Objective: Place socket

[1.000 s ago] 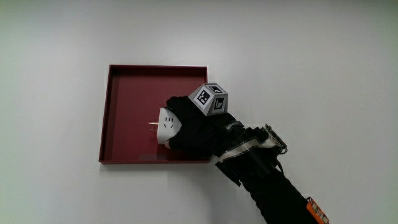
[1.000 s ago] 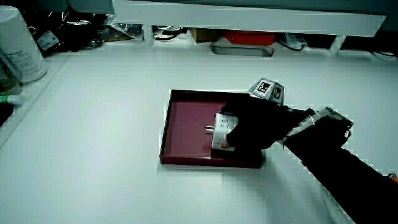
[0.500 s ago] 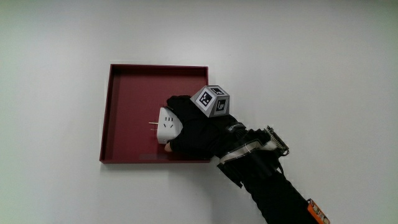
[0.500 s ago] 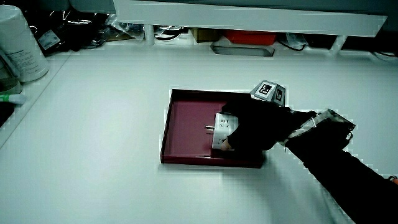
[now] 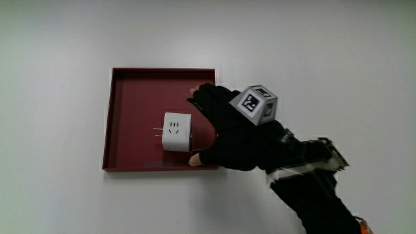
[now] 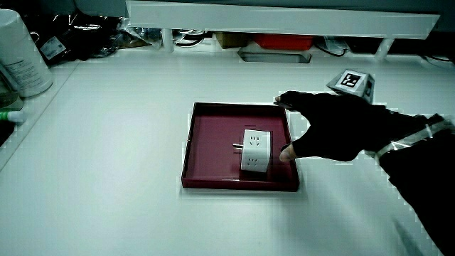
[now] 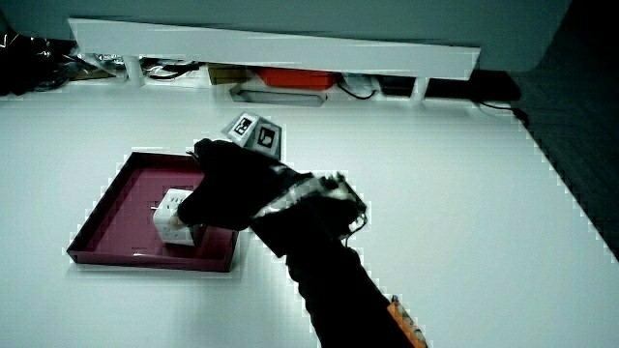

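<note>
so it's a plain white table (image 5: 325,58), and pretty much the only thing sitting straight on it near the person is a dark red square tray (image 5: 133,84) with a low rim, lying flat. in a side view there's a white cylindrical container (image 6: 21,53) standing upright at the table's edge, and a low white partition (image 6: 284,18) with cables and clutter under it
</note>
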`<state>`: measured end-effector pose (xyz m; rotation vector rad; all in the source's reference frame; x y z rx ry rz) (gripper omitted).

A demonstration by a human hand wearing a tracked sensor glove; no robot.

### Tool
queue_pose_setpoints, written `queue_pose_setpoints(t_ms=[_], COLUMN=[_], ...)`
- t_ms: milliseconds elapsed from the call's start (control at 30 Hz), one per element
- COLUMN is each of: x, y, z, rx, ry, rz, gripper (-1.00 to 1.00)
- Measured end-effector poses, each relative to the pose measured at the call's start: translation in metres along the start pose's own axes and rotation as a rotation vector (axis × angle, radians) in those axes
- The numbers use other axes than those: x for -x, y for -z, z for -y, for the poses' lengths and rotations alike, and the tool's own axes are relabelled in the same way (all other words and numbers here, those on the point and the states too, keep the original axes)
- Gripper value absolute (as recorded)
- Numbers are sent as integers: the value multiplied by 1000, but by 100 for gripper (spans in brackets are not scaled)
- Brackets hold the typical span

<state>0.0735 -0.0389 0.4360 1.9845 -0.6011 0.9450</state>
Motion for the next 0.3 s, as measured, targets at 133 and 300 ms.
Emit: queue_pose_setpoints(t_ms=[133, 300], x=[6, 11], y=[-12, -23], z=[26, 54], rx=[-4, -2], ry=[-15, 24], rz=[-19, -6], gripper=[-100, -100])
